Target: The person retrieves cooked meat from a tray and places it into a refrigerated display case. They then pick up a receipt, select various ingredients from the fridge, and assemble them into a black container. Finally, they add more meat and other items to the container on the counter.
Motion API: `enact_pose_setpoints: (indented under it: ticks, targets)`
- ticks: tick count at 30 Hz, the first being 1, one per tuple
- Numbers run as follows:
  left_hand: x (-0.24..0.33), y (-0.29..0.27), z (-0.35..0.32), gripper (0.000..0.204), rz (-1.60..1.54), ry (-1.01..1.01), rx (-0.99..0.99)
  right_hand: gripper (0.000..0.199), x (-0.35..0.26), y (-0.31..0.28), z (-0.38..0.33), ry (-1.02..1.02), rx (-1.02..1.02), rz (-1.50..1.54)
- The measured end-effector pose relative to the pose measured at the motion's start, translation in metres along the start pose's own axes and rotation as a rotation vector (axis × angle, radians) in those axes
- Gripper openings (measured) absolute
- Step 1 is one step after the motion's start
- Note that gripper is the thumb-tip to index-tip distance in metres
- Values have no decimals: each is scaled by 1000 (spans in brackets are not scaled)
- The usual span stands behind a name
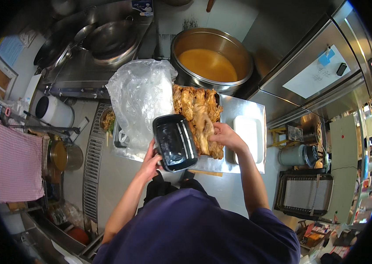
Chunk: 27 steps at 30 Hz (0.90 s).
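Note:
My left hand (149, 163) grips the near-left side of a black rectangular container (175, 143), which is tilted and has nothing in it. With its fingers closed, my right hand (226, 136) holds the end of a pale brown piece of cooked meat (203, 125), possibly on the bone. Browned pieces of meat (190, 96) lie packed in a tray under and around it, the tray mostly hidden. A crumpled clear plastic sheet (144, 90) covers the left part of the steel table (241, 106). Right of my right hand sits a white rectangular tray (248, 140).
Beyond the table stands a large steel pot (186, 77) of orange-brown liquid. Black woks (111, 39) rest on the stove at the far left. A steel cabinet (278, 99) rises at the right. A floor grate (92, 163) and a white bucket (58, 112) are to the left.

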<state>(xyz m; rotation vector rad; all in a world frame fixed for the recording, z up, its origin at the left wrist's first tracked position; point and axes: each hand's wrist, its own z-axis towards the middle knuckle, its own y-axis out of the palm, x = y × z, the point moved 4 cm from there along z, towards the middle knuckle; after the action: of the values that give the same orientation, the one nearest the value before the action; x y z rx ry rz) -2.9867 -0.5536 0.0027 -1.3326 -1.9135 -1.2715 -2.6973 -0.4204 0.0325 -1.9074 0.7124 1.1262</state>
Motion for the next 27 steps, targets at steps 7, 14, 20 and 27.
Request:
enact_pose_setpoints:
  ticks: [7, 14, 20, 27]
  targets:
    - [-36, 56, 35, 90, -101, -15, -127, 42, -66, 23, -57, -138, 395, -377]
    - [-59, 83, 38, 94, -33, -98, -109, 16, 17, -4, -84, -99, 567, -346]
    - [-56, 106, 37, 89, 40, -72, -111, 15, 22, -10, -103, 53, 679, -289]
    - [-73, 120, 55, 87, 121, -166, -109, 19, 74, -24, -112, 61, 623, 34]
